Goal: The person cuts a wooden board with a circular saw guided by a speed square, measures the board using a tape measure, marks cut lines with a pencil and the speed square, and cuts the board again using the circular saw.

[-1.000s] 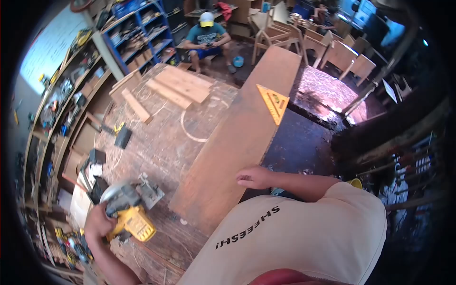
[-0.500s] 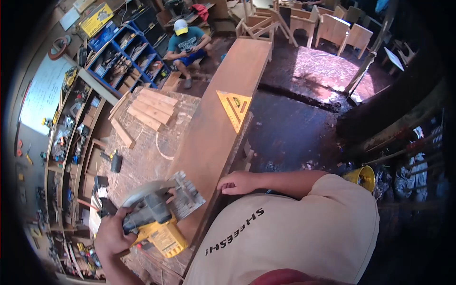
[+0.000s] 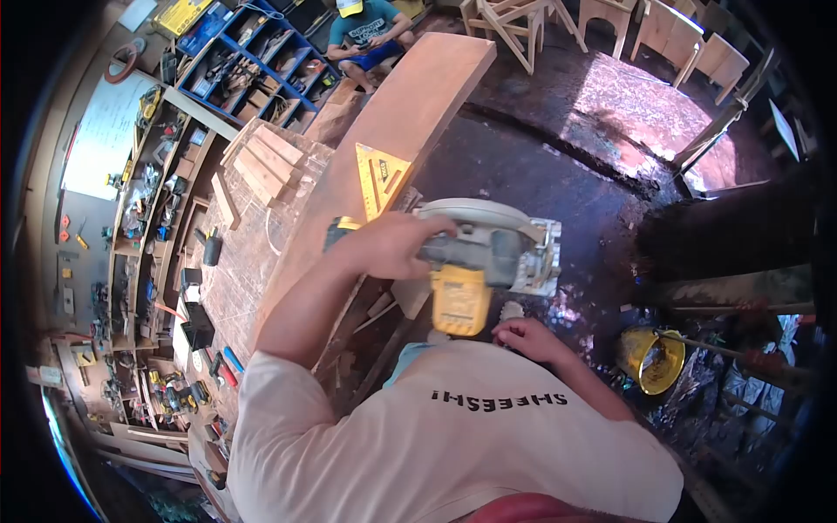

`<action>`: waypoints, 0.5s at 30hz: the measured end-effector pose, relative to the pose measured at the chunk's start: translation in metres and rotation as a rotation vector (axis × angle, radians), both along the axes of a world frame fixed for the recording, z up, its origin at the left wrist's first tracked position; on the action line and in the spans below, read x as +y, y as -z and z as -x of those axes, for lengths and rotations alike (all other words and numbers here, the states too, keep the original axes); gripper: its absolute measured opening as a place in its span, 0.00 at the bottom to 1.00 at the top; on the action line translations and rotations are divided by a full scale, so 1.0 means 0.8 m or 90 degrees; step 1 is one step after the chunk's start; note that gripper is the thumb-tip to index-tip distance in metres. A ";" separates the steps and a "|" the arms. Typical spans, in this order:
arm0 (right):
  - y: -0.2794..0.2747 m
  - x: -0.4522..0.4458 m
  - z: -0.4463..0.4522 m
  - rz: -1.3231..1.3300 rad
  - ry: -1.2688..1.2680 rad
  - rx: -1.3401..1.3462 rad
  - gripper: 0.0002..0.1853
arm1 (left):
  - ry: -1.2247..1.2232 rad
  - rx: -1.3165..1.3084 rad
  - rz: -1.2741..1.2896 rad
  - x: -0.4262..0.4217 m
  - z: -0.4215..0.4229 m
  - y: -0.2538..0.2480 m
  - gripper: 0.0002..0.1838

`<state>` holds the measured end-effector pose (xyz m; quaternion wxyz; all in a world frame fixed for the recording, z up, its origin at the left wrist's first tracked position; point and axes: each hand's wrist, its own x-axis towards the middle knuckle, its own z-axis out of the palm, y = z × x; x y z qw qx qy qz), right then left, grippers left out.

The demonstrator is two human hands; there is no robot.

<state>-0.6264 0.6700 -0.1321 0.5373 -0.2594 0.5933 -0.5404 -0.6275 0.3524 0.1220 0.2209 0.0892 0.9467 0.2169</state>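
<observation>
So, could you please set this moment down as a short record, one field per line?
Left hand: gripping a circular saw with a yellow housing and grey guard
Right hand: loosely curled near the saw; whether they touch is unclear
Workpiece: long, flat brown wooden board, lying along the worn wooden workbench
On the board: yellow triangular square
On the workbench: narrow pale wooden planks
Right side: round yellow bucket
Background: seated person in a teal shirt
</observation>
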 end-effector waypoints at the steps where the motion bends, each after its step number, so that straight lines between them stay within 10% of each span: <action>1: -0.005 0.016 -0.003 -0.005 0.033 -0.030 0.14 | -0.012 0.019 -0.023 0.017 0.016 0.023 0.35; 9: -0.044 0.002 0.024 0.168 0.581 -0.213 0.33 | -0.156 0.046 -0.300 0.150 0.093 0.222 0.36; 15: 0.008 -0.030 0.137 0.093 0.709 -0.343 0.20 | -0.211 -0.036 -0.370 0.196 0.103 0.294 0.35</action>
